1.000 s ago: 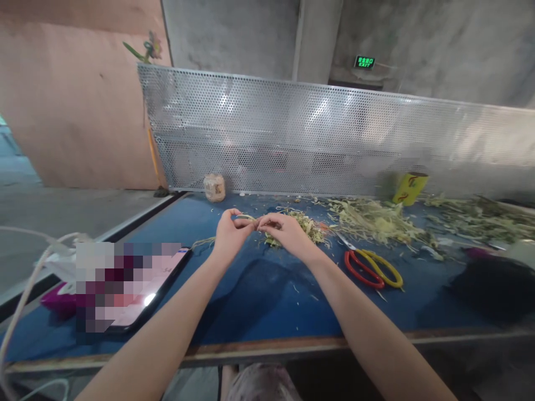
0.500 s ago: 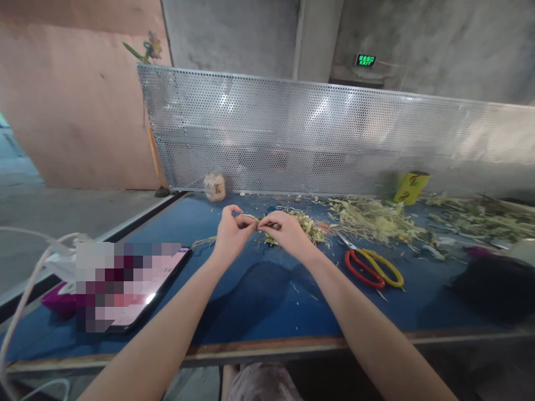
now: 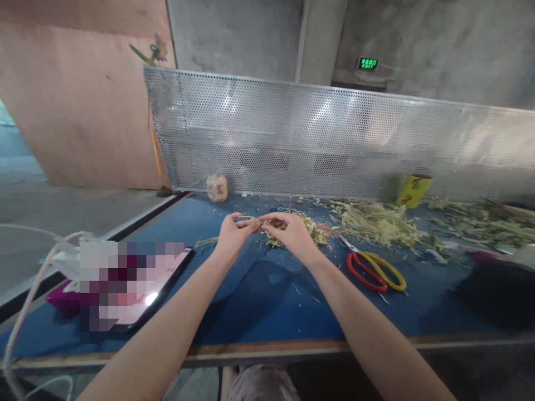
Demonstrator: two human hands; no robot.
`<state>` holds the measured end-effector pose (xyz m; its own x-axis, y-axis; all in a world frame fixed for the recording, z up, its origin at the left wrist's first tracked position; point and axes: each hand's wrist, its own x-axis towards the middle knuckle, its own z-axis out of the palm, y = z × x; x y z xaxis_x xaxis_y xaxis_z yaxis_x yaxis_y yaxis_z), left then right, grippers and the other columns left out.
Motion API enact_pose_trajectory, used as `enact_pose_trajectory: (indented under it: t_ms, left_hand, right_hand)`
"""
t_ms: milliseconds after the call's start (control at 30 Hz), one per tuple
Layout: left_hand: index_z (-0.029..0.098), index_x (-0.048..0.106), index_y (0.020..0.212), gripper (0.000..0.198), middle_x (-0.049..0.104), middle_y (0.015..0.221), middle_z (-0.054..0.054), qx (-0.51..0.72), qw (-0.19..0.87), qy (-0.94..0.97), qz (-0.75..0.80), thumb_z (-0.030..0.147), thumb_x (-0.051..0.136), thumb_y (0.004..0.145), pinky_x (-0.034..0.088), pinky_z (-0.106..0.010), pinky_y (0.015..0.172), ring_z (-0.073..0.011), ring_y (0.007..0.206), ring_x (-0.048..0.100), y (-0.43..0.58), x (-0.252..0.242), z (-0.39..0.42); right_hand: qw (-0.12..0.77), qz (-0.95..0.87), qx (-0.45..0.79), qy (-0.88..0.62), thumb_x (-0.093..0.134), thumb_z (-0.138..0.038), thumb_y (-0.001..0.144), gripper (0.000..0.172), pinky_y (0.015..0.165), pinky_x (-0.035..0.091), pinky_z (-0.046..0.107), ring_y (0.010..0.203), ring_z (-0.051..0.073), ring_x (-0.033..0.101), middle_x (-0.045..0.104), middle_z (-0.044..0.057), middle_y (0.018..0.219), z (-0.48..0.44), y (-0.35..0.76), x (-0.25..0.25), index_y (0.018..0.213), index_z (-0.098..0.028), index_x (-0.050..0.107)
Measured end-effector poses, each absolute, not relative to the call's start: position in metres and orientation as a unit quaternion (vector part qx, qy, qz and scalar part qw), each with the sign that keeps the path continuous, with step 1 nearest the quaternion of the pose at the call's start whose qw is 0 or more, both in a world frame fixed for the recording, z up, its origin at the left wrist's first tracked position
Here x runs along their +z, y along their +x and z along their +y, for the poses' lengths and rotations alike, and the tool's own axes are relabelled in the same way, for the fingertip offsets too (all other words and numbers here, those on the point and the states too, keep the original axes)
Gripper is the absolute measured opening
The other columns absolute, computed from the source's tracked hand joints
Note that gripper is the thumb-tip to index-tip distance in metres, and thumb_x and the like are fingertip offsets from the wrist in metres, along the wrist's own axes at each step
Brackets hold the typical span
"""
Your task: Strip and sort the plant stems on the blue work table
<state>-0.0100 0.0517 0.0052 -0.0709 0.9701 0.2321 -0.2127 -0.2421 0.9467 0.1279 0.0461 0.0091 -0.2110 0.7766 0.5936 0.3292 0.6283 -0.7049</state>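
Over the blue tabletop, my left hand [image 3: 234, 236] is closed in a pinch on a thin pale-green plant strand [image 3: 206, 241]. The strand's loose end trails out to the left of that hand, and a stretch of it arches above the fingers. My right hand [image 3: 290, 233] is closed too, thumb and fingertips meeting the left fingertips on the strand; exactly what sits between them is too small to make out. Under and behind my right hand lies a small heap of shredded green plant bits [image 3: 311, 231]. Scissors [image 3: 370, 270] with one red and one yellow handle rest to its right.
A phone [image 3: 154, 278], partly blurred, lies at left beside a white cable [image 3: 31, 301]. Larger heaps of dry strands [image 3: 376, 223] spread at right, near a yellow container [image 3: 413, 191]. A wrapped roll [image 3: 217, 188] stands by the perforated metal panel [image 3: 267, 133]. Something black [image 3: 497, 292] sits far right.
My right hand's fingers have shifted slightly on the strand, with the hands still together. The whole view has moved a little; the other things lie as before.
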Motion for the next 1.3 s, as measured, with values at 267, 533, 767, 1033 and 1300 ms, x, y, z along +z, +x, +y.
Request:
enact_pose_trajectory:
  t_ms: [267,533,767,1033,1300]
  left_hand:
    - [0.021,0.029,0.081,0.046,0.063,0.056,0.005,0.624,0.427,0.543,0.366,0.018,0.067,0.055,0.045,-0.031,0.07,-0.0139,0.059,0.062,-0.01,0.001,0.056]
    - [0.02,0.031,0.083,0.046,0.064,0.057,0.004,0.629,0.464,0.515,0.351,0.017,0.068,0.056,0.045,-0.031,0.072,-0.0126,0.058,0.062,-0.008,0.001,0.055]
    - [0.016,0.036,0.096,0.049,0.065,0.065,0.0,0.614,0.455,0.543,0.347,0.017,0.067,0.059,0.046,-0.033,0.075,-0.0139,0.067,0.063,-0.007,0.002,0.053]
    - [0.012,0.031,0.115,0.045,0.065,0.077,-0.005,0.524,0.03,0.757,0.39,0.011,0.051,0.074,0.045,-0.034,0.074,-0.0161,0.076,0.06,-0.004,-0.001,0.045]
    - [0.007,0.044,0.106,0.028,0.064,0.088,-0.013,0.418,-0.399,0.788,0.212,0.007,0.042,0.078,0.044,-0.035,0.078,-0.0213,0.09,0.057,-0.007,0.006,0.048]
  right_hand:
    - [0.523,-0.717,0.223,-0.403,0.059,-0.021,0.067,0.028,0.062,0.048,0.025,0.064,0.013,0.06,0.066,0.003,0.07,0.046,0.127,0.012,0.093,-0.015,0.064]
    - [0.547,-0.698,0.258,-0.384,0.058,-0.021,0.067,0.016,0.065,0.049,0.026,0.069,0.016,0.062,0.068,0.005,0.075,0.043,0.128,0.013,0.078,-0.016,0.068]
    - [0.575,-0.654,0.284,-0.402,0.059,-0.02,0.064,0.017,0.054,0.046,0.023,0.059,0.014,0.06,0.068,0.005,0.068,0.046,0.127,0.011,0.076,-0.013,0.069]
    - [0.597,-0.599,0.332,-0.418,0.059,-0.023,0.061,0.016,0.045,0.038,0.021,0.044,0.009,0.048,0.059,0.0,0.051,0.05,0.126,0.01,0.071,-0.014,0.068]
    - [0.586,-0.563,0.454,-0.366,0.061,-0.021,0.056,0.008,0.046,0.036,0.021,0.042,0.006,0.045,0.054,-0.003,0.046,0.049,0.13,0.012,0.058,-0.013,0.064]
